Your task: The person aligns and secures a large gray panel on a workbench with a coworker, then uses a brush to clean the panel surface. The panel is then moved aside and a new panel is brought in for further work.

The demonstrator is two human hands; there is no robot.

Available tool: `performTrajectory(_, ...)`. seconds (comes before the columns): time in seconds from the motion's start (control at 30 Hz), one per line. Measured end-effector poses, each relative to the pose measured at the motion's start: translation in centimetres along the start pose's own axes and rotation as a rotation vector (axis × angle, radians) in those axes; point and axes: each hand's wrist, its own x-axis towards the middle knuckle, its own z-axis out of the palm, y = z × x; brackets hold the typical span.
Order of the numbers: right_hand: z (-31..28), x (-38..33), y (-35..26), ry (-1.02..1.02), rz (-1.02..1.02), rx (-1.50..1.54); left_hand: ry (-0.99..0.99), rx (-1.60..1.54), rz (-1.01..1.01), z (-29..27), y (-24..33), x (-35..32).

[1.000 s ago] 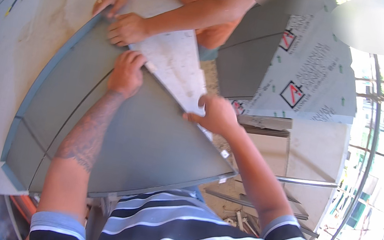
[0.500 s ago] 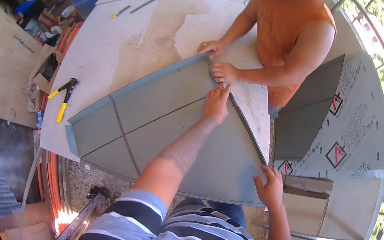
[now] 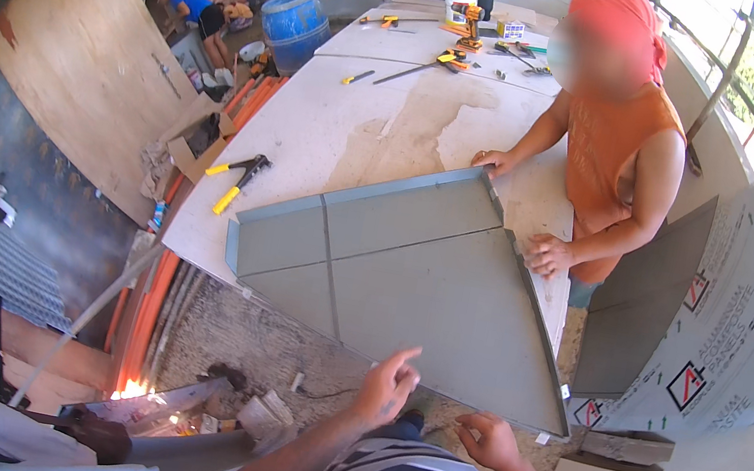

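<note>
A grey composite panel (image 3: 426, 299) with folded-up edges and dark scored lines lies across the near end of the white work table (image 3: 256, 125). My left hand (image 3: 388, 387) is at the panel's near edge, index finger stretched out, holding nothing. Beside that same edge, farther right, my right hand (image 3: 489, 441) hovers with loosely bent fingers and nothing in it. Across the table, a person in an orange sleeveless shirt has one hand (image 3: 495, 162) on the panel's far corner. That person's other hand (image 3: 549, 255) is by its right edge.
Yellow-handled hand riveter (image 3: 241, 181) lies left of the panel. Farther back are a bar clamp (image 3: 425, 66), a drill (image 3: 470, 27) and a blue barrel (image 3: 295, 30). A large film-covered panel (image 3: 708, 341) leans at the right. Orange lengths (image 3: 153, 308) run beside the table's left edge.
Both my hands have drawn back from the panel toward me. The other person has straightened up, hands now farther apart. My view has tilted up and shifted left.
</note>
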Motion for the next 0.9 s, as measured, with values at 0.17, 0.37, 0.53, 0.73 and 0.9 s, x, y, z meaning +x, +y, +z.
performTrajectory(0.17, 3.7, 0.9, -0.7, -0.104, -0.114, 0.099, -0.109, 0.536, -0.102, -5.0, -6.4, -12.2)
performTrajectory(0.37, 7.7, -1.1, 1.1, -0.211, -0.073, 0.104, -0.218, 0.463, -0.795, -7.2, -24.6, -21.4)
performTrajectory(0.53, 8.6, -2.0, -1.3, -0.381, 0.037, 0.165, -0.477, 0.281, -0.473, -8.7, -16.7, -21.7)
performTrajectory(0.73, 9.2, 2.0, -3.3, -0.226, 0.047, 0.121, -0.468, 0.444, -0.55, -13.3, -18.3, -15.8)
performTrajectory(0.9, 11.6, 8.3, -6.6, -0.042, -0.024, 0.188, -0.297, 0.451, -0.395, -19.5, -28.7, -13.0)
